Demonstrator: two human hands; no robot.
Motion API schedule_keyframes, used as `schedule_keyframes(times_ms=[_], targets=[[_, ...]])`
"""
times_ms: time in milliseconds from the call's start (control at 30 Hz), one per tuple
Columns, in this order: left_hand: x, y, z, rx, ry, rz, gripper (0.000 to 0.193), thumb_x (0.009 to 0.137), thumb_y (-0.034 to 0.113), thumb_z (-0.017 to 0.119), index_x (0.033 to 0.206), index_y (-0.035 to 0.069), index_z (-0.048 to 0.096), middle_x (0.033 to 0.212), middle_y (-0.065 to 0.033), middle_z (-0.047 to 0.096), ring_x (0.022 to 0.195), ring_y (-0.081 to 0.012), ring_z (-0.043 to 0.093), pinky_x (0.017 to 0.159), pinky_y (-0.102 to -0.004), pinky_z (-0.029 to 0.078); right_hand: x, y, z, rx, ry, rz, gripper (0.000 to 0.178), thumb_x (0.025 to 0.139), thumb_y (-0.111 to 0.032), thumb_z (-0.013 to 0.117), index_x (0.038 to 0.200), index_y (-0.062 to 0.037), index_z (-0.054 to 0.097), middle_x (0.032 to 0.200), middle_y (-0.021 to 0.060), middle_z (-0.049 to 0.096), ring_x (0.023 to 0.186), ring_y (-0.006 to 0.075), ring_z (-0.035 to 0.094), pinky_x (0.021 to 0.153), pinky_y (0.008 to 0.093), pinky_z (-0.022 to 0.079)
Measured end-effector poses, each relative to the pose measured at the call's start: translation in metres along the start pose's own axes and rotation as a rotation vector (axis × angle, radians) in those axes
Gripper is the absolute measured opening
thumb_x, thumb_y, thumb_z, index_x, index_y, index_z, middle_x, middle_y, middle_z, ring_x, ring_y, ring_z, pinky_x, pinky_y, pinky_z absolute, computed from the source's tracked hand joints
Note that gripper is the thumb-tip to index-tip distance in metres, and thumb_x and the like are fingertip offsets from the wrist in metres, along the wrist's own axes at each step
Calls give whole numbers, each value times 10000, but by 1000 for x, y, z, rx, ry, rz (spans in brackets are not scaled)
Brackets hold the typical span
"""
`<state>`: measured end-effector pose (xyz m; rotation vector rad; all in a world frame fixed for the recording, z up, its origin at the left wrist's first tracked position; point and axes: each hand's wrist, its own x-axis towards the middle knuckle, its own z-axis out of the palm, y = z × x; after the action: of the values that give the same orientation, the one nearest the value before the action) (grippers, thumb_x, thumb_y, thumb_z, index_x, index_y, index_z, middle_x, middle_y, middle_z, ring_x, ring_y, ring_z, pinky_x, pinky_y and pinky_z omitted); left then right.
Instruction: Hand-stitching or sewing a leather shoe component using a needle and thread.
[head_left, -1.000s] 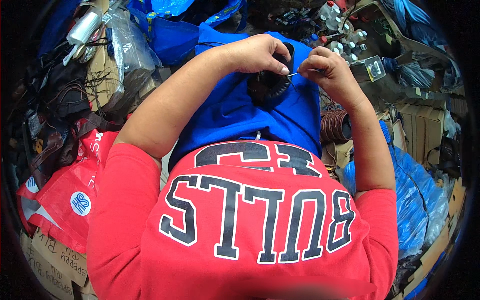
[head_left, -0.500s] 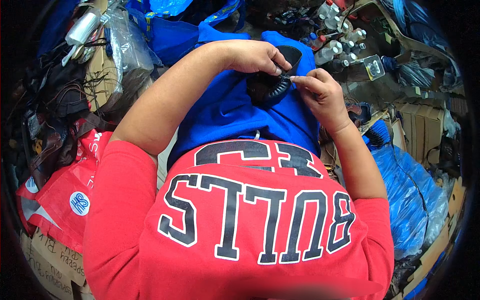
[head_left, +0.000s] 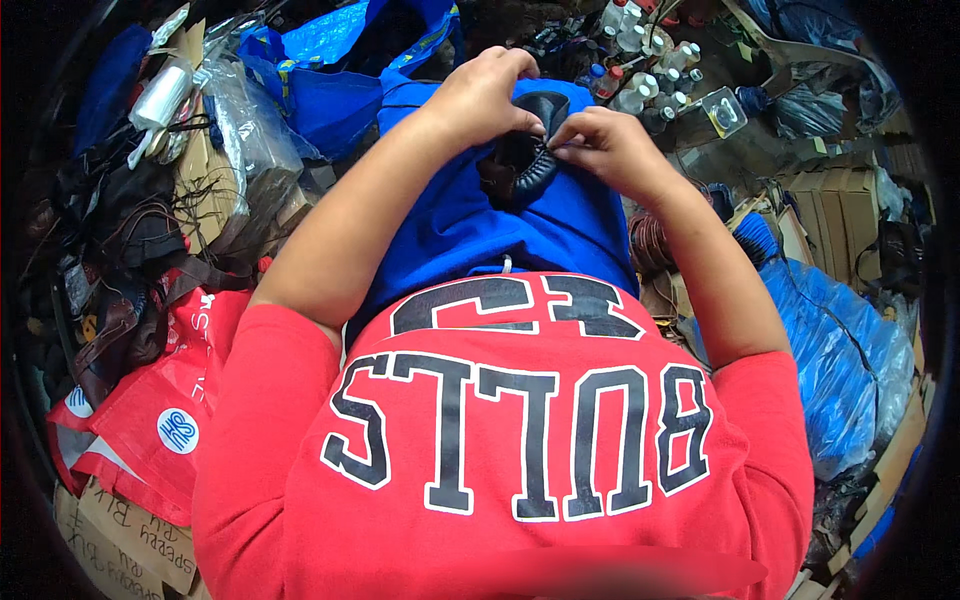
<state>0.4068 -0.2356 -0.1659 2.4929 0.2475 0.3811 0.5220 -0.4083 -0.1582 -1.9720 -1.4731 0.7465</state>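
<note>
A black leather shoe upper (head_left: 540, 180) with a puckered, gathered seam rests on the blue shorts over my lap. My left hand (head_left: 485, 95) grips its far left side, with the thumb on the leather near the opening and the fingers over the far edge. Right beside the gathered seam, my right hand (head_left: 608, 145) is closed in a pinch, thumb and forefinger together. Whatever is between those fingertips is too small to make out. A brownish part of the upper shows at its near left.
Blue bags (head_left: 330, 110) lie beyond my lap, and several small bottles (head_left: 650, 90) stand at the far right. On the right are cardboard (head_left: 840, 220), a blue brush (head_left: 757, 238) and blue plastic wrapping (head_left: 815, 350). A red bag (head_left: 150, 430) and leather pieces lie left.
My left hand has shifted its hold toward the far side, its fingers now spread wider. My right hand has moved left and turned over the seam, still pinched. The view has shifted slightly.
</note>
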Motion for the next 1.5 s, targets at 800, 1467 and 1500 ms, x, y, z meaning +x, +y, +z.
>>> schedule_keyframes(times_ms=[800,1467,1500], targets=[[-66,-37,-35,-1796,534,-555,477,958,328,455,538,171,291,481,35,235,434,-102,204,558,-283,290,-44,68,-2,1738,550,202,503,981,-424,344,576,-126,363,470,-24,235,415,112,191,496,281,276],[-76,22,17,43,-91,127,322,713,218,721,971,50,629,901,-132,583,833,-310,592,732,-397,481,43,-13,-28,-250,-190,96,407,776,-351,727,1030,-57,604,722,35,578,677,110,513,614,269,422],[-76,20,15,76,-145,67,322,713,218,721,971,50,629,901,-132,583,833,-310,592,732,-397,481,44,-19,-30,-323,-210,71,326,795,-332,718,899,-41,617,665,-25,522,624,63,440,569,236,375]])
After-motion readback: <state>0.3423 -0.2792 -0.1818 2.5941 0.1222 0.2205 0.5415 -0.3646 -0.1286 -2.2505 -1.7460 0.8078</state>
